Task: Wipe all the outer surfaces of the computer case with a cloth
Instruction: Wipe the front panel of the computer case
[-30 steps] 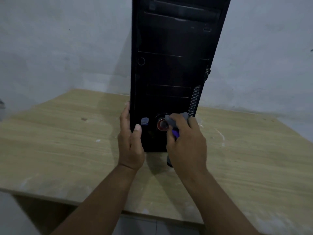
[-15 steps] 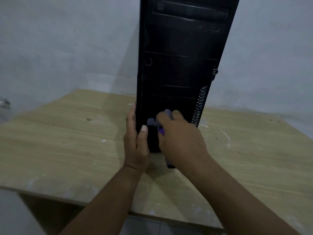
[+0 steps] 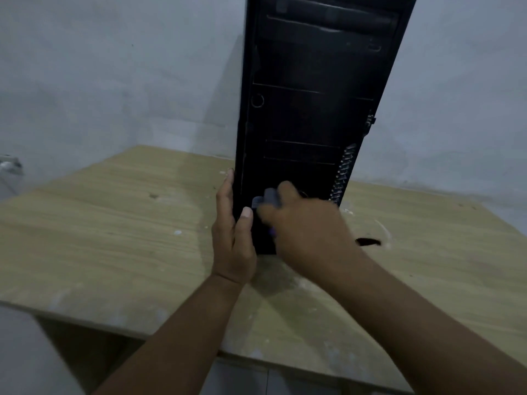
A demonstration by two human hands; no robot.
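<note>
At the far left there is a bare wooden table (image 3: pixel 114 238), with pale specks on its surface, in front of a grey wall (image 3: pixel 114 67). The left hand (image 3: pixel 232 240) is at the lower left edge of the computer case (image 3: pixel 308 109). Its fingers (image 3: pixel 225 192) lie flat along the left side of the case and its thumb rests on the front panel, so the hand clasps this edge. The case is black and stands upright on the table, and its front faces the camera. Just to the right of the left thumb, the right hand (image 3: pixel 308 223) presses a grey cloth (image 3: pixel 268 198) with a little purple against the low part of the front panel. Its fingers are curled closed around the cloth. This hand looks blurred. To the right of its knuckles, a small dark thing (image 3: pixel 368 241) lies on the table; I cannot tell what it is.
</note>
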